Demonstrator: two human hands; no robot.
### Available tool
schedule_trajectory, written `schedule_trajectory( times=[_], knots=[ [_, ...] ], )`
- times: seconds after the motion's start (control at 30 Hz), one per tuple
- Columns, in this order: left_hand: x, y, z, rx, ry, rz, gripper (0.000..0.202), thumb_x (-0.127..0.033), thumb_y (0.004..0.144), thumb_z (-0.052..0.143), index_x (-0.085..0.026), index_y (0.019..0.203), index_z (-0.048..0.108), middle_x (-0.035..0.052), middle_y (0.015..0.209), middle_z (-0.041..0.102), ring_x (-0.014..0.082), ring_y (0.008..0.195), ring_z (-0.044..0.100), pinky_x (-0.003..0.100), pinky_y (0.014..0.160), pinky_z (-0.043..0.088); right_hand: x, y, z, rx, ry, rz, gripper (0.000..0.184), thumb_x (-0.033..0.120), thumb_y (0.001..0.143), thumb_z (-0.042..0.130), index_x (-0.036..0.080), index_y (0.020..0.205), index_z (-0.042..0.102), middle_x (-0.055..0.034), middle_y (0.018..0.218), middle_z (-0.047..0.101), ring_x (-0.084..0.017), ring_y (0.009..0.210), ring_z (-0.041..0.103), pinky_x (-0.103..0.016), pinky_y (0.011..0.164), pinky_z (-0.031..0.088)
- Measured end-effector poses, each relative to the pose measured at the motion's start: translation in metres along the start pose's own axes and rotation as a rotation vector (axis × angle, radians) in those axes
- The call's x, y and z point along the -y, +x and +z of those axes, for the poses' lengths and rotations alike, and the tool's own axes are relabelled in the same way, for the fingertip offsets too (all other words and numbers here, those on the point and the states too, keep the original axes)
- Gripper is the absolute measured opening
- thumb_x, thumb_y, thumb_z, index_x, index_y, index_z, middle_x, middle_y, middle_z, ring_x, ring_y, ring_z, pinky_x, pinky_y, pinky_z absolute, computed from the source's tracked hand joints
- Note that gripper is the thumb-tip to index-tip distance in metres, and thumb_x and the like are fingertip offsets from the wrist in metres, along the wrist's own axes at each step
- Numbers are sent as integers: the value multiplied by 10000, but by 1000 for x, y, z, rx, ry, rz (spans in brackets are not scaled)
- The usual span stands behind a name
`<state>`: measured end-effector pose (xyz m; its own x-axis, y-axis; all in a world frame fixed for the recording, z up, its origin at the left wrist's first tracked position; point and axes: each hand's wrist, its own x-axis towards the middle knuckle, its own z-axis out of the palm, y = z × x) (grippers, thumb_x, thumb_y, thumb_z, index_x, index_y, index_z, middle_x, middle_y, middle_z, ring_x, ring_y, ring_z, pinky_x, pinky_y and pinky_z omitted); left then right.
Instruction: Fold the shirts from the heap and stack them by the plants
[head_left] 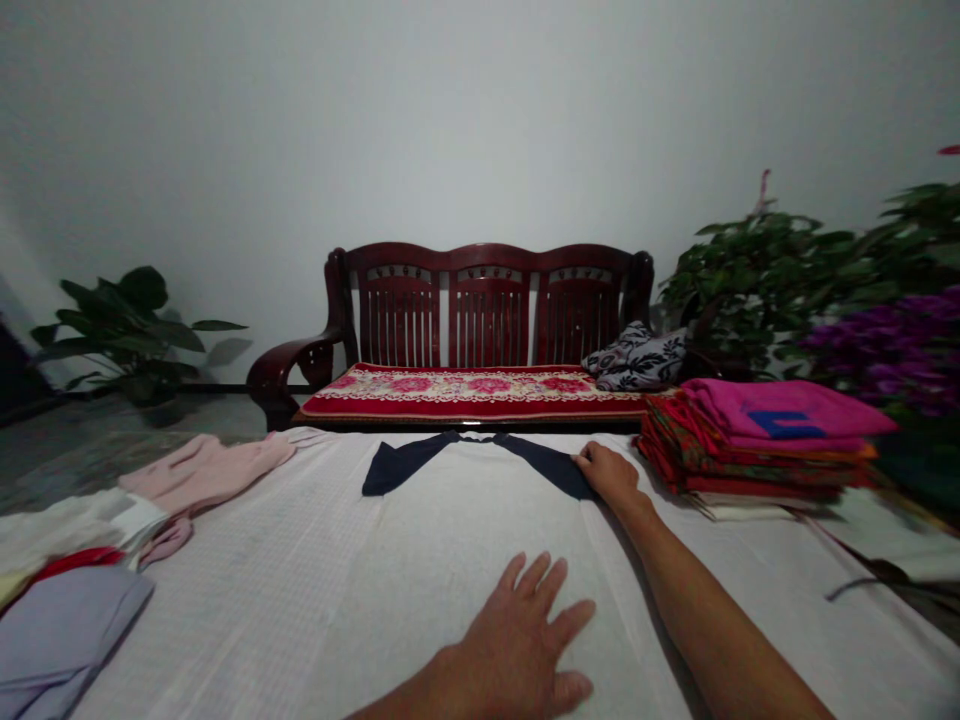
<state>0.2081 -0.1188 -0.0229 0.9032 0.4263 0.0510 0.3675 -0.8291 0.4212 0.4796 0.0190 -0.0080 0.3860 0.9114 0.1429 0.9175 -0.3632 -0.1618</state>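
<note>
A white garment (390,560) with dark navy sleeves lies flat on the table in front of me. My left hand (525,640) rests flat on its white body near the front edge, fingers spread. My right hand (611,475) reaches far across and pinches the end of the right navy sleeve (547,465). The left navy sleeve (405,462) lies angled toward the far middle of the table.
A stack of folded clothes (765,440) with a pink piece on top sits at the far right. Loose pink, white, red and lilac garments (90,560) lie at the left. Behind the table stands a dark wooden bench (487,320), with potted plants (810,280) on both sides.
</note>
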Motion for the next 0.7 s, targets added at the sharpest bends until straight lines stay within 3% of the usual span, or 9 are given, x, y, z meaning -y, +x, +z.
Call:
schedule_trajectory(
  times=[0.07,0.13,0.27,0.4,0.47,0.53,0.6,0.7],
  knots=[
    [-2,-1,-3,-15,1,-2,683,-582,989,409,-241,1572,310,139,1661,94,349,1538,86,616,1229,105,8,-6,0,-98,-52,-30,352,361,960,472,153,1140,691,-183,1189,685,-322,1136,617,-413,908,456],
    [-3,-2,-4,-24,0,-11,685,-583,982,429,-252,1571,311,132,1663,99,356,1536,96,623,1225,116,20,-16,4,-182,-73,-148,415,324,974,429,105,1251,647,-216,1294,635,-338,1254,549,-445,1024,409],
    [-2,-2,-3,-28,-5,-19,685,-592,983,416,-247,1567,320,136,1665,105,368,1533,103,635,1217,124,40,-36,25,-51,-65,-390,570,397,1012,337,77,1462,477,-184,1517,476,-314,1437,381,-442,1157,308],
    [-1,-2,4,-57,-2,2,680,-592,985,408,-229,1555,341,151,1665,142,368,1532,125,625,1216,132,41,-44,42,14,-149,-305,658,462,1023,295,34,1511,402,-183,1583,374,-332,1477,308,-481,1189,251],
    [2,-1,8,-114,-23,7,632,-554,983,448,-239,1527,387,143,1637,272,344,1511,237,594,1216,182,39,-44,43,-8,-172,-264,658,465,1026,286,42,1520,391,-170,1594,356,-325,1484,294,-498,1194,233],
    [12,1,5,-225,-67,-50,514,-454,980,500,-253,1453,486,105,1524,485,286,1408,436,504,1187,313,39,-44,42,-13,-169,-249,650,465,1028,282,55,1520,395,-160,1598,353,-310,1486,294,-502,1193,234],
    [31,2,-9,-410,-118,-198,375,-326,966,518,-255,1326,595,61,1336,646,224,1218,596,399,1081,452,38,-45,40,-18,-156,-249,646,464,1027,285,58,1515,405,-157,1596,357,-300,1486,296,-497,1193,236],
    [83,-3,-50,-729,-127,-526,309,-216,938,500,-243,1211,642,49,1184,686,192,1016,654,355,945,523,39,-47,40,-35,-143,-250,630,456,1028,288,67,1503,427,-153,1591,371,-298,1479,311,-489,1189,240]
  ],
)
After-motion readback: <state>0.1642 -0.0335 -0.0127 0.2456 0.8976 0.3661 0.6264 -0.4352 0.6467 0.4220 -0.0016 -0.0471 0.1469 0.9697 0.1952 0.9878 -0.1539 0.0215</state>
